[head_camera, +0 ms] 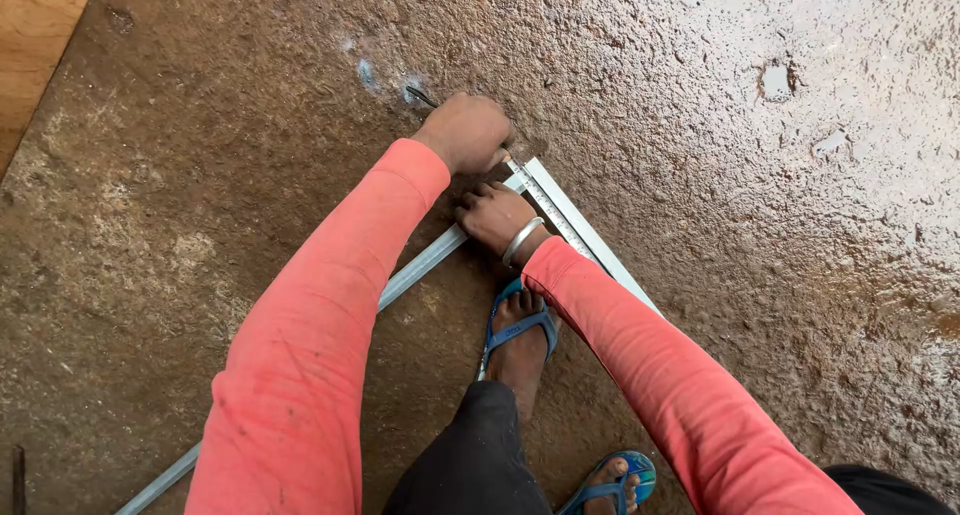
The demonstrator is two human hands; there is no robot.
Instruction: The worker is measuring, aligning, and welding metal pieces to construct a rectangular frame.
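Head view — frame corner point(528, 175) under fingers point(478, 197)

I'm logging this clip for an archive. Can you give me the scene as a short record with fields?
setting: rough brown floor, wooden board at top left
left hand: left hand closed around a thin dark tool, what kind cannot be told
right hand: right hand pressing flat where the metal bar meets the ruler
wrist: metal bangle on the right
clothing: pink sleeves, dark trousers
feet: blue sandals; one foot beside the bar
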